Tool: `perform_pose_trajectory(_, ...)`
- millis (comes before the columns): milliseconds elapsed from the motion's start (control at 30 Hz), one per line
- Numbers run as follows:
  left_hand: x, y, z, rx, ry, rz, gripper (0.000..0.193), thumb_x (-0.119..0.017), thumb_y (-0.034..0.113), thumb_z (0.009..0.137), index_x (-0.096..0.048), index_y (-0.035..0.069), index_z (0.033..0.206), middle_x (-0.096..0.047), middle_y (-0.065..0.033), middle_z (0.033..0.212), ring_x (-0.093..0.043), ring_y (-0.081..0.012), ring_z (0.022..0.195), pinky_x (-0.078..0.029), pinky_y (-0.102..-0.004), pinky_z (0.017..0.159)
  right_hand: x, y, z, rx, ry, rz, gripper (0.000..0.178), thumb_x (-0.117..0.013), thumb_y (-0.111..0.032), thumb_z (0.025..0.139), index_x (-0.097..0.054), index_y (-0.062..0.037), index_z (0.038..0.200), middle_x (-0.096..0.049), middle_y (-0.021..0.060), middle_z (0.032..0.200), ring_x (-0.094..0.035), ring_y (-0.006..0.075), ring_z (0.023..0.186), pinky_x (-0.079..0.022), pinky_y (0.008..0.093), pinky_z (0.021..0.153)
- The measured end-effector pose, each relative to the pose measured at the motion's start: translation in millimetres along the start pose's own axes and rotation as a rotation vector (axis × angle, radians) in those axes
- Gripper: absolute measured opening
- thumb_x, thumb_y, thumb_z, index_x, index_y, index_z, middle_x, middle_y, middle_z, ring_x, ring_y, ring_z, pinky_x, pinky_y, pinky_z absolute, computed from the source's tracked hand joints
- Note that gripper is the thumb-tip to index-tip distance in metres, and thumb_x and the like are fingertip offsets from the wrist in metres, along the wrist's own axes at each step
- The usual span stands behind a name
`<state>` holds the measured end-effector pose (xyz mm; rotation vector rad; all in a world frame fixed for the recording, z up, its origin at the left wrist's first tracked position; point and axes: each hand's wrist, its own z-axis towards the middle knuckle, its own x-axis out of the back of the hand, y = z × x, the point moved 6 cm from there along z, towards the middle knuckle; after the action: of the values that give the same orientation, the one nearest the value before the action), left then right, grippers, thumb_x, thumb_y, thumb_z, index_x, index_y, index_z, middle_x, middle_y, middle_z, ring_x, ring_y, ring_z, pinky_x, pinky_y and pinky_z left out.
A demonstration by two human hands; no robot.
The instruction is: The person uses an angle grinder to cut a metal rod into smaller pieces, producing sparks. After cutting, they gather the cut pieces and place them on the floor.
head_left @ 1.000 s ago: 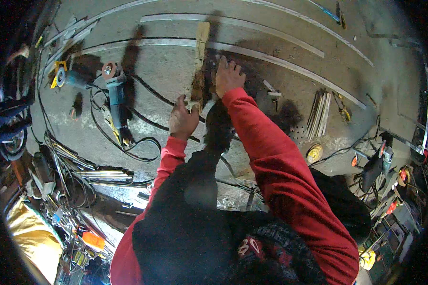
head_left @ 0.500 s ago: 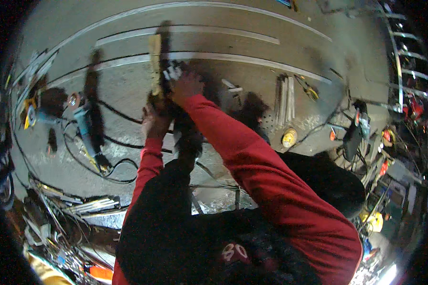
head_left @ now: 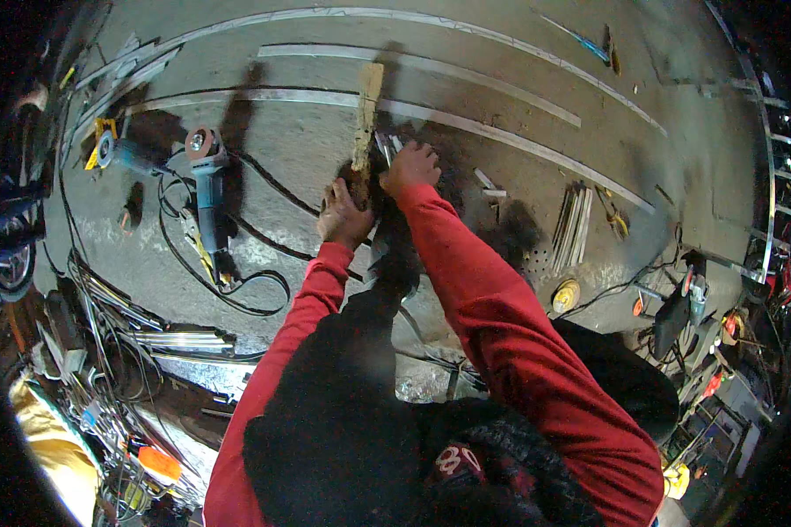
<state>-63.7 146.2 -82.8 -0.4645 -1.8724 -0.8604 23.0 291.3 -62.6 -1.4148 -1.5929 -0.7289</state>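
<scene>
Two red sleeves point(head_left: 536, 338) reach forward over a grey floor point(head_left: 294, 133), each ending in a bare hand near a wooden strip point(head_left: 368, 101). The strip points away from the person, its pale far end crossing a long pale bar point(head_left: 316, 96) and its darker near end lying right at the left hand point(head_left: 344, 217). That hand has bent fingers along the near end and its thumb to the right; whether it clasps the wood or only rests against it, I cannot tell.

The right hand point(head_left: 410, 169) is just right of the wood and a little farther forward, palm down with fingers bent. Some short pale pieces point(head_left: 386, 147) show beside its fingertips, between it and the wood; whether it is closed on any of them is hidden.

Left of the hands lies an angle grinder point(head_left: 209, 189), its black cable point(head_left: 277, 184) running toward the left wrist. To the right, two small offcuts point(head_left: 489, 182) lie near the right forearm, and beyond them are a row of short bars point(head_left: 572, 227), a pair of pliers point(head_left: 620, 226) and a round yellow object point(head_left: 566, 296).
</scene>
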Motion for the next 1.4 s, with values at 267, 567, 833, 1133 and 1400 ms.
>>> perform_pose_trajectory(267, 3, -1, -1, 0.05, -0.072, -0.052, 0.076, -0.066, 0.044, 0.074, -0.034, 0.004, 0.131, -0.046, -0.0238, 0.126, -0.053, -0.0414, 0.109, -0.047, -0.0448, 0.089, -6, -6, -1, 0.011, -0.028, 0.033, 0.073, -0.079, -0.033, 0.064, -0.044, -0.0001, 0.119, -0.05, 0.0197, 0.122, -0.051, 0.0366, 0.114, -0.047, 0.0451, 0.09)
perform_pose_trajectory(567, 1, -4, -4, 0.077, -0.036, -0.088, 0.071, -0.067, 0.043, 0.074, -0.039, 0.006, 0.128, -0.046, -0.0204, 0.128, -0.055, -0.0392, 0.108, -0.05, -0.0474, 0.083, -12, -4, -4, 0.004, -0.051, 0.098, 0.069, -0.077, -0.033, 0.067, -0.045, 0.0011, 0.117, -0.051, 0.0205, 0.121, -0.053, 0.0356, 0.112, -0.048, 0.0441, 0.091)
perform_pose_trajectory(833, 10, 1, -5, 0.066, -0.041, -0.102, 0.069, -0.067, 0.038, 0.074, -0.039, 0.004, 0.127, -0.047, -0.0219, 0.126, -0.054, -0.0396, 0.109, -0.05, -0.0475, 0.083, -17, -5, -8, 0.058, -0.026, 0.123, 0.061, -0.077, -0.031, 0.069, -0.047, 0.0002, 0.112, -0.054, 0.0218, 0.115, -0.057, 0.0372, 0.106, -0.049, 0.0442, 0.088)
perform_pose_trajectory(1133, 15, 11, -6, 0.016, -0.075, 0.074, 0.053, -0.065, 0.03, 0.075, -0.042, 0.004, 0.115, -0.052, -0.0212, 0.112, -0.058, -0.0408, 0.1, -0.052, -0.0484, 0.077, -11, -13, -14, 0.117, 0.053, 0.065, 0.036, -0.067, -0.018, 0.077, -0.051, -0.0016, 0.105, -0.058, 0.0199, 0.109, -0.06, 0.0365, 0.099, -0.051, 0.0441, 0.084)
perform_pose_trajectory(1400, 20, 12, -8, 0.073, -0.05, 0.023, 0.05, -0.064, 0.035, 0.074, -0.045, 0.006, 0.111, -0.053, -0.0194, 0.11, -0.061, -0.0403, 0.093, -0.052, -0.05, 0.074, -8, -12, 4, 0.255, 0.239, -0.156, 0.022, -0.048, -0.023, 0.091, -0.053, -0.0052, 0.103, -0.061, 0.0172, 0.103, -0.063, 0.0329, 0.094, -0.052, 0.0465, 0.075)
